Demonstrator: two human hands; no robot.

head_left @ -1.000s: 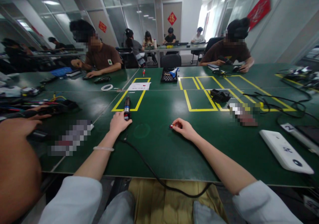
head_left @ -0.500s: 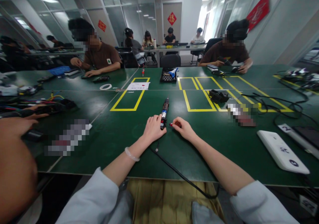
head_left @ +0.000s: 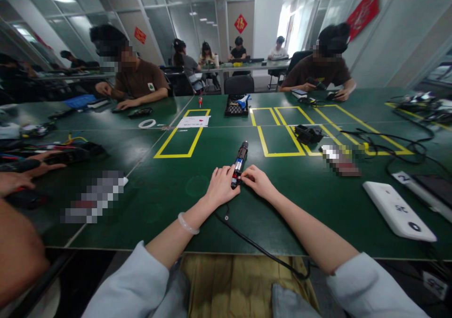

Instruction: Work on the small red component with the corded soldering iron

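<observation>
My left hand (head_left: 223,186) is wrapped round the rear end of a slim motor assembly (head_left: 240,160), with a dark brown front, a silver body with a blue band, and red and black parts at the rear. The assembly lies tilted on the green table, its tip pointing away and slightly right. My right hand (head_left: 259,182) is closed in a pinch at the right side of that rear end. Its fingertips mostly hide a small red part (head_left: 239,177). A black cord (head_left: 254,242) with a small ring terminal (head_left: 226,218) runs from under my left hand over the table edge.
Yellow tape outlines (head_left: 282,155) mark the green table (head_left: 197,224). Ahead stand a black tray (head_left: 231,110) and a black holder (head_left: 308,134). A white power bank (head_left: 399,212) lies right. At left, a co-worker's hand (head_left: 45,165) is near wired parts. People sit opposite.
My right hand has brought the small red part left against the assembly's rear. The assembly has swung its tip to the right, and the co-worker's hand at left has shifted.
</observation>
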